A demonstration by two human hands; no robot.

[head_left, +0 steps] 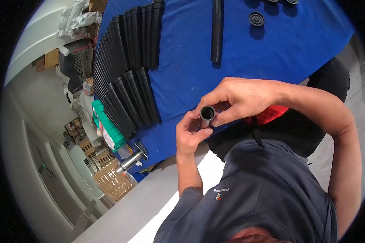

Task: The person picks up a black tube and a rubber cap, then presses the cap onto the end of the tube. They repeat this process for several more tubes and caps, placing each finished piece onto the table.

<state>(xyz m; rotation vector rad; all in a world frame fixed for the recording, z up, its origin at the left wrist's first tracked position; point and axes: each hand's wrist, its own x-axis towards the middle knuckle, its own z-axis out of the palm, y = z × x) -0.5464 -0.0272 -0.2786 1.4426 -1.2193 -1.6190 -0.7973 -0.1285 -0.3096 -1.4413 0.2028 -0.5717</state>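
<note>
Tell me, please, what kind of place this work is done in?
Probably a workshop or small factory assembly bench. Many identical black tubes lie in rows on a blue table cover, stacked cardboard boxes stand on the floor, and both hands hold a short metal tube.

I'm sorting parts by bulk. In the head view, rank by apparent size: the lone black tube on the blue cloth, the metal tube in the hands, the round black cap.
1. lone black tube
2. metal tube, though nearer the camera, seen end-on
3. round black cap

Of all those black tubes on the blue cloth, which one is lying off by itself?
The single long black tube near the top middle of the blue cloth; the other black tubes lie packed side by side in rows at left.
</note>
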